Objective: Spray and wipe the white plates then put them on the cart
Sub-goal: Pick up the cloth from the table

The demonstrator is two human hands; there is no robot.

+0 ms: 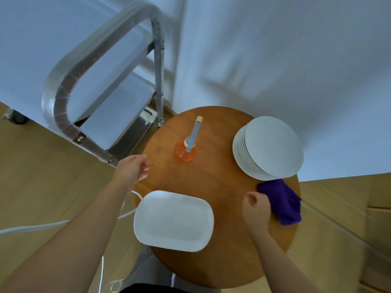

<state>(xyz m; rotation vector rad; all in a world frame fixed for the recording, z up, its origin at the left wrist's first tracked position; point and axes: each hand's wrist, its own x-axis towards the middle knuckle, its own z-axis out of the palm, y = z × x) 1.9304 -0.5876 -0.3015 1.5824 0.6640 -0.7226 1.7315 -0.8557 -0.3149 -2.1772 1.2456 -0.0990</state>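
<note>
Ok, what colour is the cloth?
Purple; the cloth shows clearly in the head view, by the right hand.

White plates (273, 146), purple cloth (285, 204), orange spray btl (184, 152), brown wood table (222, 187).

A round wooden table (213, 180) with a warm brown top stands on a light wood-look floor (42, 182), close to a pale wall (275, 49). A white cable (42, 226) runs across the floor from the left edge toward the table's near-left side, where it loops, and a thinner white cord (102, 271) trails downward near the bottom of the view.
</note>
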